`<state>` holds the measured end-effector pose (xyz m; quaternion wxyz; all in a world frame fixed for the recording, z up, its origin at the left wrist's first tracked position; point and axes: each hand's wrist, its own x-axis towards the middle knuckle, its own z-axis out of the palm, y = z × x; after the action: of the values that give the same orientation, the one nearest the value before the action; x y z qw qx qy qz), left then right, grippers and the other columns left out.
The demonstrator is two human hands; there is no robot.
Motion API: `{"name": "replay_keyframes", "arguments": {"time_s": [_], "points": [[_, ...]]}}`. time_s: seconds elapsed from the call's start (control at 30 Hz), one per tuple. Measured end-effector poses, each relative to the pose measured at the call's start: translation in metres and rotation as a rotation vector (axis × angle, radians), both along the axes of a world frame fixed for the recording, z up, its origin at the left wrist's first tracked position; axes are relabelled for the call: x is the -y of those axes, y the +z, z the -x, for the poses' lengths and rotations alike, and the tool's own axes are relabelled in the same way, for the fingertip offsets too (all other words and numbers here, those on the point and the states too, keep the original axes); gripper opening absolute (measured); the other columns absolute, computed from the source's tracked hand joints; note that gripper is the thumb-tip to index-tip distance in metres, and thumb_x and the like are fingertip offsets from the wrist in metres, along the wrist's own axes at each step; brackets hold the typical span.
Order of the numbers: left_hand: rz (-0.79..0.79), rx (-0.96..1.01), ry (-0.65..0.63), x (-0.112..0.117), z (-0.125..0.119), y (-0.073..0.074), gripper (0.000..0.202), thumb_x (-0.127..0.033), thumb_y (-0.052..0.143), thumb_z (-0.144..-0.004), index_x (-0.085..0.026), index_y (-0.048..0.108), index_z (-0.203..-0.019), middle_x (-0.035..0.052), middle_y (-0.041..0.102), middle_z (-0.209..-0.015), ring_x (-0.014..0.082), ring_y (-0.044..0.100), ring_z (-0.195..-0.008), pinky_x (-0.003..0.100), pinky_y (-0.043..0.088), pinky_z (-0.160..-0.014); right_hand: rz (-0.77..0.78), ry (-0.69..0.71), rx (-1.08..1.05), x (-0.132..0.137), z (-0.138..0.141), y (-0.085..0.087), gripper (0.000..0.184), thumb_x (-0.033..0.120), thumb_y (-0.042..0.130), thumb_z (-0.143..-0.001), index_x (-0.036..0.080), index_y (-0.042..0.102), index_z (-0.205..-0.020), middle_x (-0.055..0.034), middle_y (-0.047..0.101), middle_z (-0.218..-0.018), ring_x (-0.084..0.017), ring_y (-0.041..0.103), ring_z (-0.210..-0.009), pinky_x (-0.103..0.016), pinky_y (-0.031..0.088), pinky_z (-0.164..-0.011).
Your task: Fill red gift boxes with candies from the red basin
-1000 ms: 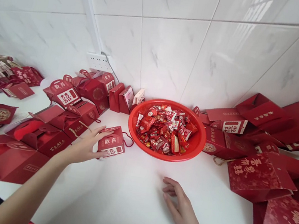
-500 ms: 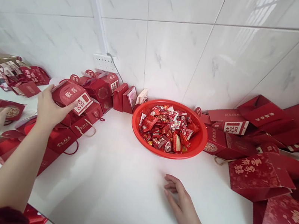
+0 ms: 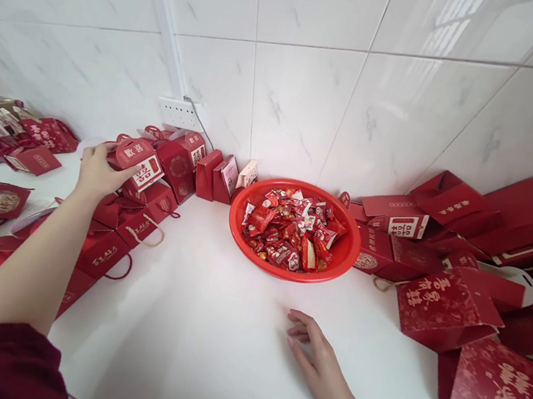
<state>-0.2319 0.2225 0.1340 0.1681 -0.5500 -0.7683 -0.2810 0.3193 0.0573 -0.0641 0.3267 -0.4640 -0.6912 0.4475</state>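
White and smooth, the table (image 3: pixel 203 344) runs back to a tiled wall (image 3: pixel 301 110) with grey veining. Nearest, the right hand (image 3: pixel 318 353) is empty, fingers loosely curled; whether it touches the tabletop is unclear. Farther off, the left arm stretches forward across a row of red boxes (image 3: pixel 104 251), the left hand (image 3: pixel 102 173) gripping a small box (image 3: pixel 143 170) between thumb and fingers above that row. Larger red cartons (image 3: pixel 498 398) crowd the right side. Beyond, a red basket (image 3: pixel 287 274) holds wrapped sweets (image 3: pixel 292 230); behind, a socket strip (image 3: pixel 179 113) sits on the wall.
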Motion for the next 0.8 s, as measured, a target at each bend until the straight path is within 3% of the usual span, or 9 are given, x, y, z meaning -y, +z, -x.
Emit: {"name": "replay_keyframes", "arguments": {"time_s": [0.1,0.23,0.4,0.6,0.73,0.8], "points": [[0.036,0.015,0.019,-0.003,0.006,-0.004,0.082,-0.049,0.075,-0.079,-0.003,0.044,-0.139,0.0140,0.055,-0.130,0.0273,0.042,-0.129,0.047,0.036,-0.115,0.003,0.008,0.008,0.000,0.000,-0.001,0.035,0.035,0.045,-0.100,0.027,0.046,-0.135,-0.0090,0.063,-0.119,-0.021,0.063,-0.109,-0.039,0.055,-0.095],[0.165,0.035,-0.006,-0.008,0.015,-0.009,0.074,-0.045,0.081,-0.073,-0.002,0.053,-0.126,0.0120,0.060,-0.121,0.0285,0.049,-0.120,0.049,0.039,-0.111,0.003,0.012,0.017,0.000,0.000,-0.001,0.035,0.035,0.043,-0.101,0.027,0.045,-0.135,-0.0091,0.063,-0.119,-0.020,0.062,-0.109,-0.039,0.054,-0.096],[0.182,0.060,-0.012,-0.009,0.015,-0.021,0.072,-0.048,0.074,-0.079,-0.003,0.049,-0.130,0.0133,0.056,-0.127,0.0297,0.043,-0.127,0.050,0.033,-0.115,-0.030,0.004,0.013,-0.001,0.000,-0.001,0.036,0.035,0.045,-0.100,0.026,0.047,-0.135,-0.0089,0.065,-0.115,-0.021,0.064,-0.107,-0.040,0.055,-0.096],[0.057,0.086,0.004,0.000,-0.008,-0.045,0.074,-0.049,0.054,-0.094,-0.002,0.031,-0.145,0.0222,0.028,-0.154,0.0327,0.029,-0.144,0.046,0.024,-0.122,-0.006,0.007,0.030,-0.002,0.000,-0.001,0.035,0.036,0.043,-0.101,0.027,0.045,-0.134,-0.0082,0.063,-0.115,-0.020,0.063,-0.107,-0.038,0.055,-0.095],[0.031,0.108,0.011,0.000,-0.021,-0.056,0.073,-0.048,0.034,-0.102,0.000,0.014,-0.153,0.0258,0.009,-0.162,0.0358,0.013,-0.151,0.051,0.016,-0.124,0.005,0.009,0.027,-0.001,0.000,-0.001,0.035,0.036,0.043,-0.101,0.027,0.045,-0.135,-0.0083,0.063,-0.116,-0.020,0.063,-0.107,-0.038,0.055,-0.094],[0.032,0.124,0.022,-0.001,-0.024,-0.057,0.070,-0.046,0.026,-0.105,0.002,0.011,-0.154,0.0259,0.006,-0.163,0.0367,0.007,-0.153,0.053,0.012,-0.124,0.007,0.016,0.026,-0.001,0.000,-0.002,0.035,0.035,0.043,-0.101,0.027,0.044,-0.135,-0.0082,0.063,-0.116,-0.020,0.062,-0.108,-0.039,0.054,-0.096]]}}
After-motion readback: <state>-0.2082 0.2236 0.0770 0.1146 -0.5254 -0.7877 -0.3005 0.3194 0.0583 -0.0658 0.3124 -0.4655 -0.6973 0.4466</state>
